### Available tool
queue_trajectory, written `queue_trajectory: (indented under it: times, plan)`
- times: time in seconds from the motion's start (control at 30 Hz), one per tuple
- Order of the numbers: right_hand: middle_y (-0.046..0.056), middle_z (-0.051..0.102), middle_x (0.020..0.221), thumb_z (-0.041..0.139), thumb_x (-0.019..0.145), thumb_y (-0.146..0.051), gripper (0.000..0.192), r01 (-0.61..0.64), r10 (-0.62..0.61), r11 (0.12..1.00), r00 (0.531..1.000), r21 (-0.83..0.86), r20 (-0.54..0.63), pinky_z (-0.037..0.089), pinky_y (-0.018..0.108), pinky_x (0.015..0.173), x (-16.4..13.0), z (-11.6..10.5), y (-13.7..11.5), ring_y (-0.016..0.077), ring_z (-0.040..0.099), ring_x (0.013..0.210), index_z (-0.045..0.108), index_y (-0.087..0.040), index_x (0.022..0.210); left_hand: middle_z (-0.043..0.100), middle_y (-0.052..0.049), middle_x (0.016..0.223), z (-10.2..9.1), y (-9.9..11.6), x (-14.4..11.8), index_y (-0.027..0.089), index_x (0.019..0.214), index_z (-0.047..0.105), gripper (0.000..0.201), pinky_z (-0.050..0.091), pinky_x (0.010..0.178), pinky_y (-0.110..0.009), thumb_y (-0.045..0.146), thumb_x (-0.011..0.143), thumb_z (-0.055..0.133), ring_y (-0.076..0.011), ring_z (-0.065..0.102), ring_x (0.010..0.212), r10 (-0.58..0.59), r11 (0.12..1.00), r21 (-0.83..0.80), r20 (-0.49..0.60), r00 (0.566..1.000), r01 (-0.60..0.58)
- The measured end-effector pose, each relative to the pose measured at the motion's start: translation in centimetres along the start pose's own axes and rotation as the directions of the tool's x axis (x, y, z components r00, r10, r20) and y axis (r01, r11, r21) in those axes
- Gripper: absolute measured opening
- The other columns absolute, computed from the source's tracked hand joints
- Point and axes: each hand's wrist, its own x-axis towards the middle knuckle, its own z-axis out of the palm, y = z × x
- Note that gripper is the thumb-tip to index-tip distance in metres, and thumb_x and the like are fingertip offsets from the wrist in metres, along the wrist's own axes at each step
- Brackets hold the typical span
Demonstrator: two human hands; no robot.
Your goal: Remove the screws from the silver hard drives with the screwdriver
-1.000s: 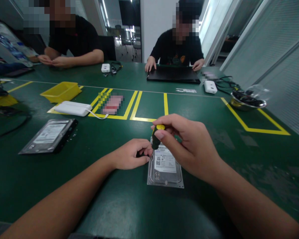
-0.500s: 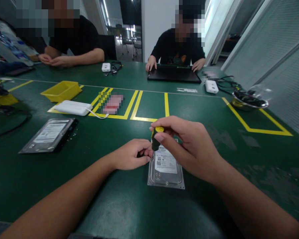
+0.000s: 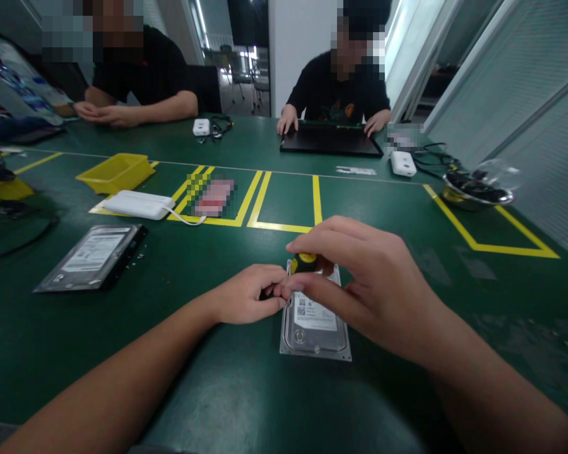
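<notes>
**A:** What are the fingers doing at this moment?

**B:** The right hand [image 3: 373, 287] is pinching a screwdriver [image 3: 305, 260] with a yellow cap and black grip, thumb and forefinger curled around it and the other fingers arching above. The left hand [image 3: 248, 295] is sitting just left of those fingertips, loosely clenched, its fingertips touching a small dark part at the screwdriver's lower end (too small to tell what it is).

**A:** And under them?

**B:** A hard drive [image 3: 315, 321] is lying flat on the green table [image 3: 218, 391], silver face up, directly beneath the right fingers and touching the left fingertips at its upper left corner. Its white label is carrying a square code and lines of print, but nothing is readable there.

**A:** Further out?

**B:** Well to the left of the left hand, a second hard drive [image 3: 92, 256] is lying on the table, its label also too blurred to read. Beyond it a white box [image 3: 139, 205] with a white cable is resting on yellow tape lines, with a yellow tray [image 3: 116, 172] behind. Ahead of the fingers, a pixelated card [image 3: 213, 197] is showing no writing.

**A:** And the far side?

**B:** One person is resting hands on a black laptop [image 3: 330, 142]; another is sitting with hands folded at far left. To the right of the right hand, well apart, a metal bowl [image 3: 478, 192] is holding dark cables, and a white adapter [image 3: 403, 163] is lying near it.
</notes>
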Motion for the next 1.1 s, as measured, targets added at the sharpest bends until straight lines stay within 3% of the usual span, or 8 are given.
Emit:
queue_trajectory:
  times: [0.33, 0.87, 1.1]
  plan:
    - [0.001, 0.067, 0.094, 0.061, 0.090, -0.018, 0.018, 0.006, -0.006, 1.000, 1.000, -0.031, 0.001, 0.044, 0.022, 0.072, -0.17, -0.16, -0.11, 0.0106, 0.059, 0.083, 0.066, -0.016, 0.107, 0.059, 0.001, 0.077, 0.18, -0.67, 0.02, 0.016, 0.091, 0.062, 0.010, 0.040, 0.063, -0.025, 0.016, 0.083, 0.057, -0.0120, 0.052, 0.068, 0.027, 0.999, -0.022, 0.045, 0.999, -0.026]
    - [0.001, 0.071, 0.109, 0.053, 0.094, -0.014, 0.025, 0.023, -0.027, 0.997, 0.998, 0.069, 0.062, 0.044, 0.017, 0.089, -0.23, -0.70, -0.32, 0.0079, 0.063, 0.099, 0.067, -0.015, 0.114, 0.055, 0.002, 0.073, -0.01, -0.54, 0.04, 0.015, 0.084, 0.059, 0.005, 0.040, 0.061, -0.023, 0.012, 0.081, 0.059, -0.0106, 0.051, 0.066, 0.039, 0.999, -0.038, 0.030, 0.999, -0.038]
    - [0.000, 0.069, 0.106, 0.054, 0.094, -0.016, 0.022, -0.009, -0.004, 0.987, 0.997, 0.161, 0.077, 0.045, 0.017, 0.085, -0.10, -0.65, -0.38, 0.0068, 0.061, 0.096, 0.067, -0.014, 0.112, 0.060, 0.000, 0.079, -0.38, -0.44, 0.03, 0.016, 0.091, 0.061, 0.008, 0.045, 0.066, -0.025, 0.020, 0.085, 0.058, -0.0136, 0.055, 0.073, 0.012, 1.000, -0.002, 0.064, 0.998, -0.012]
